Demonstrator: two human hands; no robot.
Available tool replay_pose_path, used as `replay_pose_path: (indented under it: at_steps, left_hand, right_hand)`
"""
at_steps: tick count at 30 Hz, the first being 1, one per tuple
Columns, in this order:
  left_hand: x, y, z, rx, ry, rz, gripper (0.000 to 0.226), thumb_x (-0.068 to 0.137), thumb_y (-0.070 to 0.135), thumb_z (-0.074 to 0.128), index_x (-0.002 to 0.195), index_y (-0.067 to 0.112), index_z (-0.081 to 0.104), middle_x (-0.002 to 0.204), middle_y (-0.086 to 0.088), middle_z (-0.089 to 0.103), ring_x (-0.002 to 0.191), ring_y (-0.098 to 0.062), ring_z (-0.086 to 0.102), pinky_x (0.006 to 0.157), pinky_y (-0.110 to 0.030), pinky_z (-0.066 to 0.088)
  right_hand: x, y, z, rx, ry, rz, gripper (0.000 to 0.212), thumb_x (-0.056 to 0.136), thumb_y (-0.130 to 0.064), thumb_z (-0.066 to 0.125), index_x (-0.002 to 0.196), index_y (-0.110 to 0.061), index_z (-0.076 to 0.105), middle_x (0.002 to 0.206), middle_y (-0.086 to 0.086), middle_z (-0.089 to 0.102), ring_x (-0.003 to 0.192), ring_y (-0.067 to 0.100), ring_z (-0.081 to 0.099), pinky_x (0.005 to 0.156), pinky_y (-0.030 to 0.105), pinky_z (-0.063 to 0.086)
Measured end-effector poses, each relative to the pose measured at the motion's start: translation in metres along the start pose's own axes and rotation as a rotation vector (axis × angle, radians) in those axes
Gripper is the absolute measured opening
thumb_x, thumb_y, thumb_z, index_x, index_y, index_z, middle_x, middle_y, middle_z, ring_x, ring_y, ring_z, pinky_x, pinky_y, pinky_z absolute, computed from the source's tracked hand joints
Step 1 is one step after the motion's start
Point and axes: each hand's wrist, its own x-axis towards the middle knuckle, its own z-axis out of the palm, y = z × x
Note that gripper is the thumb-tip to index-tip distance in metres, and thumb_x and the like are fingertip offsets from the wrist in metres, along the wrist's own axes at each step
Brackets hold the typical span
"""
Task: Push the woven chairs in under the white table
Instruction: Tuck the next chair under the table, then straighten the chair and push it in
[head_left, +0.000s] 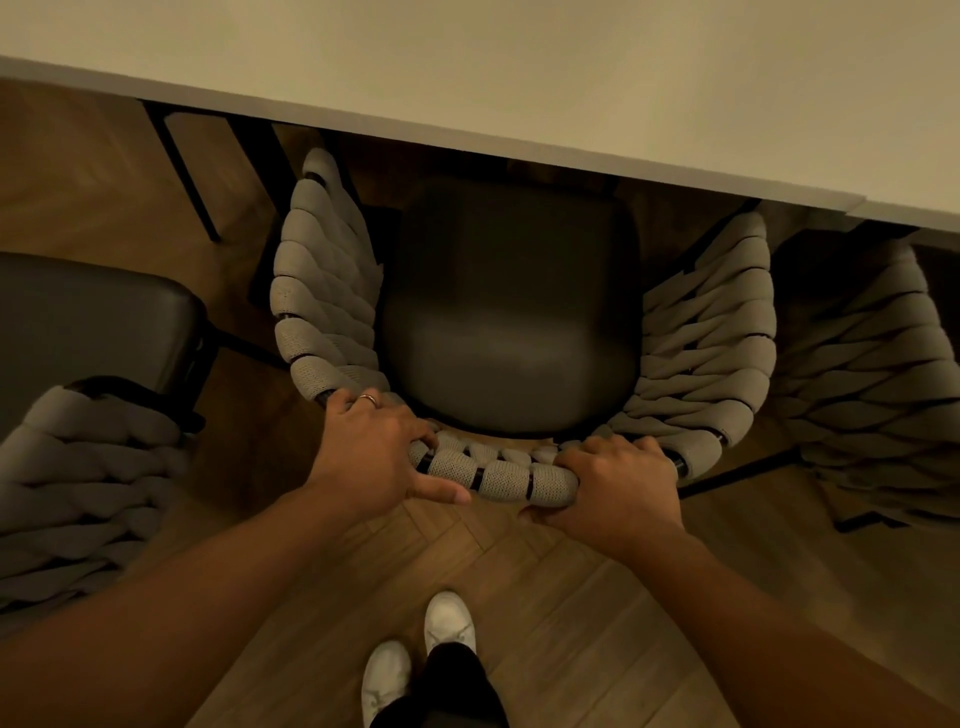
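Both hands grip the chair's (511, 306) woven back rail at frame centre: left hand (376, 452), right hand (621, 486). Its seat front sits under the tabletop (519, 67).

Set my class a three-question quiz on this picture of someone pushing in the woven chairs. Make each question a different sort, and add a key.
1. True or false: the left hand and the right hand both grip the back rail of the middle woven chair.
2. Which hand wears a ring?
3. The left woven chair stands: A) with its seat wholly under the white table; B) out from the table's edge, seat uncovered; C) tipped on its side.

Key: 1 true; 2 left; 3 B.
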Motion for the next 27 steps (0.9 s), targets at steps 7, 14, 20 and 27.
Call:
replay_pose_path:
  at_steps: [7, 14, 20, 27]
  left_hand:
    - [-0.015, -0.001, -0.015, -0.316, 0.037, -0.016, 0.062, 0.067, 0.085, 0.047, 0.106, 0.039, 0.065, 0.113, 0.015, 0.064, 0.115, -0.009, 0.05, 0.113, -0.045, 0.023]
    - [-0.068, -0.03, -0.036, -0.534, 0.231, -0.1, 0.021, 0.087, 0.04, 0.064, 0.105, 0.03, 0.068, 0.107, 0.013, 0.064, 0.101, -0.001, 0.05, 0.09, -0.027, 0.044]
    - [-0.136, -0.08, -0.037, -0.584, 0.299, -0.21, 0.014, 0.089, 0.035, 0.063, 0.102, 0.031, 0.068, 0.106, 0.012, 0.065, 0.1, -0.003, 0.053, 0.092, -0.03, 0.044]
    - [-0.257, -0.152, -0.019, -0.677, 0.402, -0.326, 0.007, 0.086, 0.033, 0.068, 0.092, 0.032, 0.071, 0.089, 0.017, 0.067, 0.083, 0.005, 0.06, 0.074, -0.017, 0.048]
  right_hand:
    - [0.008, -0.023, -0.025, 0.198, -0.108, -0.116, 0.092, 0.066, -0.101, 0.028, 0.128, -0.041, 0.059, 0.12, -0.012, 0.063, 0.113, 0.012, 0.054, 0.098, 0.041, 0.035]
    - [0.023, -0.099, -0.04, 0.463, 0.118, -0.197, 0.052, 0.091, -0.066, 0.044, 0.122, -0.032, 0.066, 0.116, -0.006, 0.067, 0.108, 0.015, 0.058, 0.087, 0.038, 0.039]
    - [0.015, -0.179, -0.058, 0.481, 0.26, -0.28, 0.027, 0.094, -0.038, 0.057, 0.113, -0.025, 0.07, 0.109, -0.001, 0.068, 0.098, 0.017, 0.059, 0.083, 0.037, 0.04]
    - [-0.038, -0.301, -0.052, 0.451, 0.199, -0.396, 0.022, 0.091, -0.033, 0.056, 0.104, -0.025, 0.072, 0.101, -0.004, 0.069, 0.09, 0.018, 0.062, 0.079, 0.04, 0.045]
